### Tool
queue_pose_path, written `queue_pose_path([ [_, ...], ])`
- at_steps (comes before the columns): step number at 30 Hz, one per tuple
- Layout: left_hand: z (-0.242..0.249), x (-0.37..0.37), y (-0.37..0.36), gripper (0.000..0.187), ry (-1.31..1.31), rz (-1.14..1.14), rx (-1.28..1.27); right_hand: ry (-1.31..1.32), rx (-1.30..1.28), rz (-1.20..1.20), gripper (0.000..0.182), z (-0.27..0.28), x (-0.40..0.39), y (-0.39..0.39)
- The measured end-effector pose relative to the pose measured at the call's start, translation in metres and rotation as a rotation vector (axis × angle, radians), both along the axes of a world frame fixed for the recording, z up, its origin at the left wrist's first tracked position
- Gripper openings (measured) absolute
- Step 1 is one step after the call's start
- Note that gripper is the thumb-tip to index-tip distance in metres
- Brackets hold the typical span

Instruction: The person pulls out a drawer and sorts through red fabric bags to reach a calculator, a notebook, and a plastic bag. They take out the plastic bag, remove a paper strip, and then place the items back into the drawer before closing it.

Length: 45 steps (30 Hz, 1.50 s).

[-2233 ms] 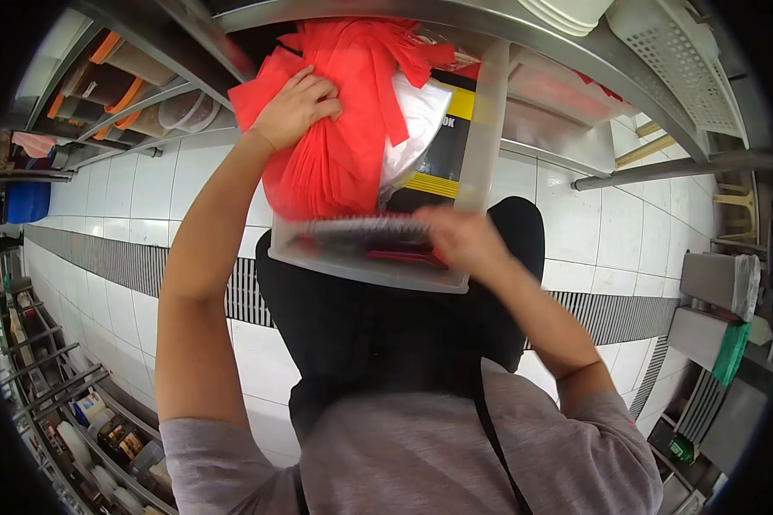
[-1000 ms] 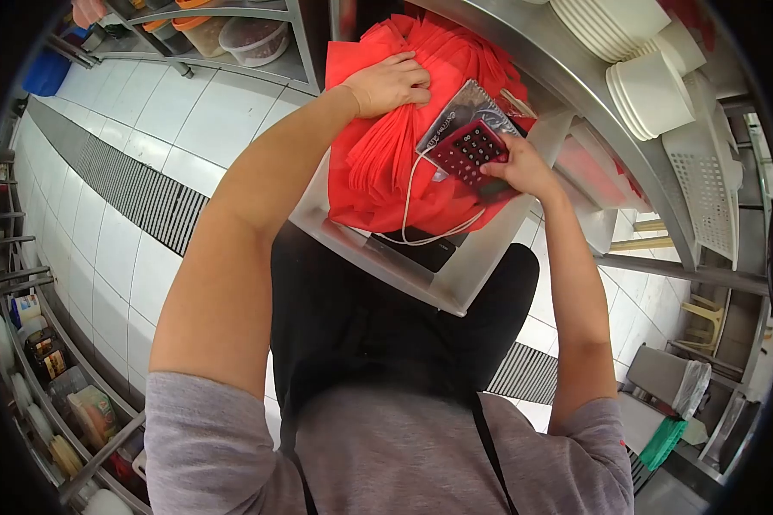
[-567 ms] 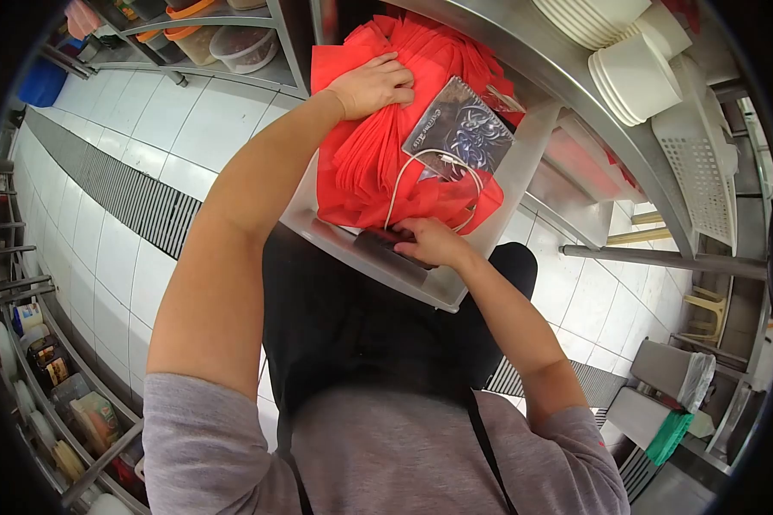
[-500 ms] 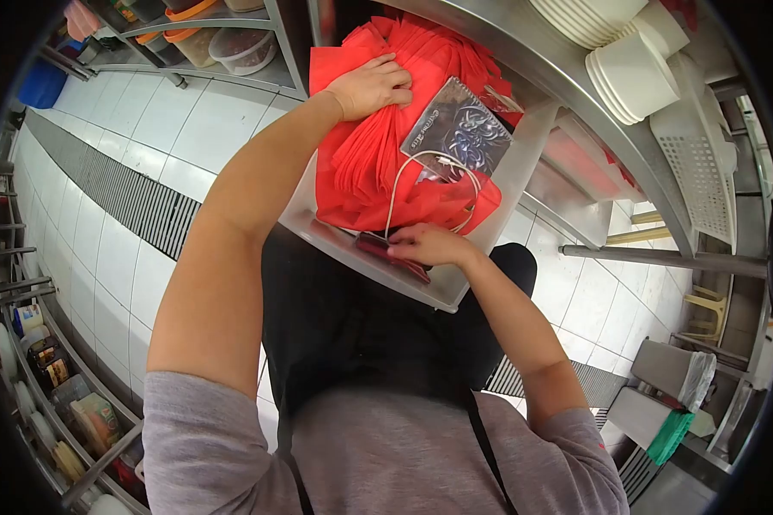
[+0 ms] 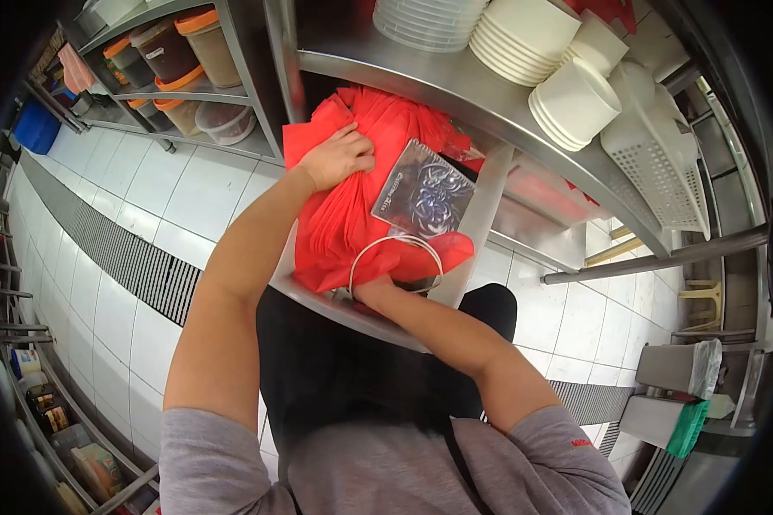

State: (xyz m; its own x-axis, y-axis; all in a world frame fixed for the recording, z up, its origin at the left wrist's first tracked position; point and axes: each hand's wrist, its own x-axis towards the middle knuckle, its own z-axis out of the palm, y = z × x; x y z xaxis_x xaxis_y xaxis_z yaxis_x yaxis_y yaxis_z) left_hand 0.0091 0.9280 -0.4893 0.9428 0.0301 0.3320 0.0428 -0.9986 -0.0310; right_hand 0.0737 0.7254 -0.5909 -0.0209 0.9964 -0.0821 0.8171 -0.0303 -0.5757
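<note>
A white plastic drawer (image 5: 489, 193) is pulled out over my lap, filled with red fabric bags (image 5: 326, 240) in a folded stack. My left hand (image 5: 339, 159) is closed on the upper left of the stack, its fingers curled into the folds. Deep in the front of the drawer is my right hand (image 5: 371, 290), its fingers hidden below the red fabric and the front wall. Around that wrist loops a white cable (image 5: 353, 268). On the bags lies a spiral notebook (image 5: 428, 190) with a dark patterned cover.
A steel counter (image 5: 455, 81) overhangs the drawer, carrying stacked white tubs (image 5: 524, 39) and a perforated white basket (image 5: 661, 163). Orange-lidded containers (image 5: 206, 51) fill a rack at left. A drain grate (image 5: 120, 227) crosses the tiled floor.
My right hand has gone from a dark red flat object at the drawer's front edge down inside, under the red fabric. That object is now out of sight. My left hand stays on the bags.
</note>
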Motion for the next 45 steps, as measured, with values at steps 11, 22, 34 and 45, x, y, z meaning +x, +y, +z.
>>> queue_pose_path([
  [11,-0.003,0.000,0.012,0.009,-0.047,0.012,-0.112,0.244,0.028,0.040,0.039,0.062,-0.004,-0.014],
  [22,-0.001,0.003,0.015,0.006,-0.053,-0.025,-0.160,-0.107,0.140,0.623,0.016,0.170,0.069,-0.036],
  [34,0.032,0.068,-0.029,0.016,-0.042,-0.129,0.125,-0.331,0.798,-0.252,0.020,0.231,0.140,-0.089],
  [45,-0.024,0.083,-0.077,0.069,0.066,0.296,0.047,-0.441,0.757,-0.099,0.024,0.201,0.137,-0.064],
])
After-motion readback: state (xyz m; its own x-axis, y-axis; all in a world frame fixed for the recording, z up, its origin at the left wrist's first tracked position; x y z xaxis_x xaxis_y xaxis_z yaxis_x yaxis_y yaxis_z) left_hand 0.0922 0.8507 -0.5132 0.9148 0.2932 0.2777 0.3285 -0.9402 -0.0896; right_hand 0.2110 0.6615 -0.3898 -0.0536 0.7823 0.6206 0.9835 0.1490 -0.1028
